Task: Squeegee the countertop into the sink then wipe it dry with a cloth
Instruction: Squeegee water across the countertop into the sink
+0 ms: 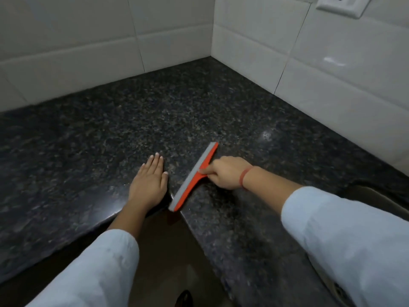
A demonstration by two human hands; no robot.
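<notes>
An orange squeegee (pixel 194 177) with a grey rubber blade lies pressed on the dark speckled granite countertop (pixel 137 120), its blade running from the inner corner of the counter edge up and to the right. My right hand (pixel 225 172) grips its handle, index finger stretched along it. My left hand (pixel 150 181) rests flat on the counter just left of the blade, fingers together, holding nothing. The sink's rim (pixel 376 196) shows at the right edge, mostly hidden behind my right sleeve. No cloth is in view.
White tiled walls (pixel 287 52) close the counter at the back and right, meeting in a corner. A white wall socket (pixel 340 4) sits at the top right. The L-shaped counter edge drops to a brown floor (pixel 163 247) in front of me.
</notes>
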